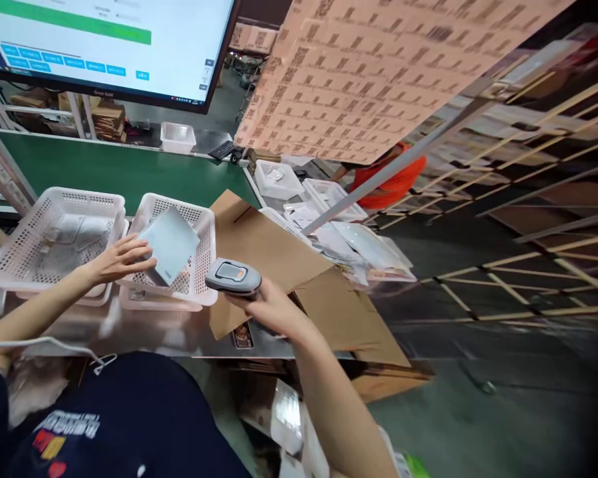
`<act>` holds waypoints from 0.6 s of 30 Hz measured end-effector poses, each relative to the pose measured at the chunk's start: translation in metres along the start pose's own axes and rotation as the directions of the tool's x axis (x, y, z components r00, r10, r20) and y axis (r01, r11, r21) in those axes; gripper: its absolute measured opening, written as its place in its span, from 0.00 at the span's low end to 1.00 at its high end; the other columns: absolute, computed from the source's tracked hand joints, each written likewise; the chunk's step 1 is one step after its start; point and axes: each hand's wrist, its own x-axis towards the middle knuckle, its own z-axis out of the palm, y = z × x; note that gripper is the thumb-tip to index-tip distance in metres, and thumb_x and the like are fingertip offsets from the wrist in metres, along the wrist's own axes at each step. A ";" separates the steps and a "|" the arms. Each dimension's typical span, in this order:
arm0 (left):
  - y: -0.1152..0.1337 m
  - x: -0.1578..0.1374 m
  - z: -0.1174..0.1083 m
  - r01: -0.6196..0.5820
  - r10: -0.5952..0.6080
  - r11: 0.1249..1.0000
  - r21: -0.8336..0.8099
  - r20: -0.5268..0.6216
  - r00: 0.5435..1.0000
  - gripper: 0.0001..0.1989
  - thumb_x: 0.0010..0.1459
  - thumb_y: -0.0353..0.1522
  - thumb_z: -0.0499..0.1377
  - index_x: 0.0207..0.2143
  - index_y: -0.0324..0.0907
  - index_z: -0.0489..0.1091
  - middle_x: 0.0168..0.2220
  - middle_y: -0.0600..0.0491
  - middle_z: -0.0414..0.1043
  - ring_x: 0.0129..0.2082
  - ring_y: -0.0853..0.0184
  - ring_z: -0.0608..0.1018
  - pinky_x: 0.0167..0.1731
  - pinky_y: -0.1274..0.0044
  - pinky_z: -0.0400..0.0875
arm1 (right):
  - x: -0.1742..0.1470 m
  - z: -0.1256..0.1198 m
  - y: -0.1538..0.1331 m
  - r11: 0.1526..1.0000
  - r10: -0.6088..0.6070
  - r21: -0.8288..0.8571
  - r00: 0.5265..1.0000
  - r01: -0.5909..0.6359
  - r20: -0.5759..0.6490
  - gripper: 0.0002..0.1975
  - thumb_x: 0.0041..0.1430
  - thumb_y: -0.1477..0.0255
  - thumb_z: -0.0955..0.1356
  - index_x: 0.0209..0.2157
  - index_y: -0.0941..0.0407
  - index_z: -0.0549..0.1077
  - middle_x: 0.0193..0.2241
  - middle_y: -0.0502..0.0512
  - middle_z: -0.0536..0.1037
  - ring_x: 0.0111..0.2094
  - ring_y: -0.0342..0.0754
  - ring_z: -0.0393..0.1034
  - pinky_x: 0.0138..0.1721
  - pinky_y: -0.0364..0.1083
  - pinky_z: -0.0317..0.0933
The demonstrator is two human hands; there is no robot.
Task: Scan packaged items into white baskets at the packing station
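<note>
Low in the frame's middle, the right hand (272, 307) is wrapped firmly around the handle of a grey handheld scanner (233, 276), whose head points left toward the baskets. Just left of it, the left hand (119, 259) holds a pale flat packet (169, 244) by its lower-left edge, fingers closed on it, tilted over a white perforated basket (199, 265) at centre-left. A second white basket (24, 255) stands beside it at the left, holding clear bags. Both rest on a steel table (144, 332). Right of the baskets lies an opened cardboard box (274, 245). Farther back runs a green belt (109, 172), with a monitor (104, 46) at upper left and a person in orange (393, 179) beyond.
</note>
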 end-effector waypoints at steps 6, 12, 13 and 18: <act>-0.021 0.009 -0.017 -0.152 0.146 0.987 0.043 0.121 0.982 0.27 0.70 0.18 0.60 0.63 0.52 0.76 0.65 0.52 0.77 0.69 0.64 0.75 0.79 0.67 0.54 | 0.021 -0.001 -0.012 0.998 -0.043 -0.042 0.999 0.044 0.032 0.22 0.61 0.65 0.74 0.56 0.56 0.80 0.47 0.59 0.84 0.54 0.60 0.78 0.55 0.56 0.73; -0.024 0.011 -0.004 -0.083 0.085 0.996 -0.019 0.252 0.964 0.26 0.74 0.21 0.57 0.66 0.53 0.75 0.67 0.52 0.75 0.73 0.63 0.71 0.78 0.65 0.56 | -0.007 0.029 -0.020 0.967 -0.050 -0.238 0.984 0.090 0.169 0.14 0.55 0.76 0.74 0.45 0.56 0.78 0.45 0.57 0.80 0.44 0.56 0.76 0.43 0.49 0.65; -0.026 0.010 0.001 -0.070 0.077 0.997 -0.036 0.257 0.963 0.26 0.74 0.21 0.57 0.66 0.53 0.75 0.67 0.51 0.75 0.73 0.62 0.70 0.78 0.64 0.56 | -0.012 0.031 -0.021 0.964 -0.047 -0.250 0.984 0.090 0.172 0.14 0.54 0.77 0.73 0.44 0.56 0.77 0.44 0.56 0.79 0.43 0.55 0.75 0.42 0.48 0.64; -0.033 0.002 0.041 -0.008 0.041 0.989 -0.149 0.218 0.975 0.24 0.73 0.20 0.54 0.63 0.47 0.77 0.67 0.45 0.74 0.76 0.58 0.65 0.78 0.58 0.56 | -0.032 0.026 -0.012 0.984 -0.046 -0.170 0.997 0.057 0.068 0.08 0.60 0.69 0.71 0.41 0.55 0.74 0.39 0.55 0.77 0.40 0.53 0.74 0.40 0.48 0.64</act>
